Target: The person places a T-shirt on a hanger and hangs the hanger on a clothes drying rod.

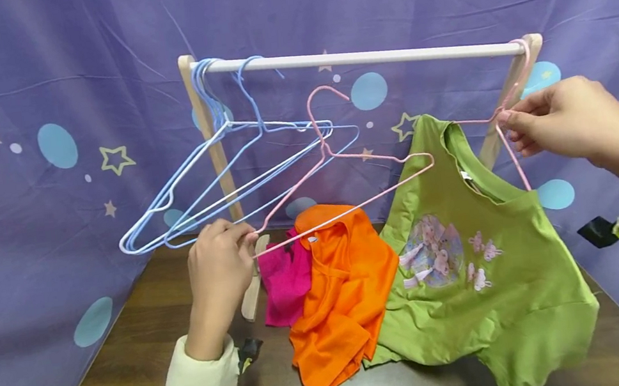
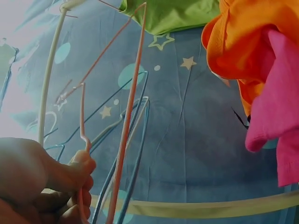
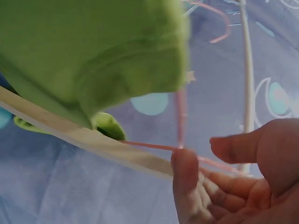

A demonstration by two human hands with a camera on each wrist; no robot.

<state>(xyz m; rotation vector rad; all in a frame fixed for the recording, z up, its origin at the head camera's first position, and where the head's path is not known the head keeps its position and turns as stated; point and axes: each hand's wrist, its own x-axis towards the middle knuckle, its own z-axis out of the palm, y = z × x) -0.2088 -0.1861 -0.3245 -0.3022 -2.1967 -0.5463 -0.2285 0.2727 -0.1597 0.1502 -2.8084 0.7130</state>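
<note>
My left hand (image 1: 218, 262) grips one corner of a bare pink hanger (image 1: 334, 154), its hook pointing up, in front of the rack. In the left wrist view, thumb and fingers (image 2: 84, 165) close round its wire. At the right, my right hand (image 1: 572, 115) holds a second pink hanger (image 1: 518, 157) near the base of its hook, which sits over the rail's right end. A green T-shirt (image 1: 503, 259) with a printed front hangs on that hanger. In the right wrist view, the thumb (image 3: 236, 147) stands apart from the forefinger, with pink wire between.
Several blue and white hangers (image 1: 255, 106) hang at the left of the white rail (image 1: 362, 56) on a wooden-ended rack. An orange garment (image 1: 349, 278) and a magenta garment (image 1: 286, 286) lie on the brown table (image 1: 128, 370). Behind is a patterned purple curtain (image 1: 110, 37).
</note>
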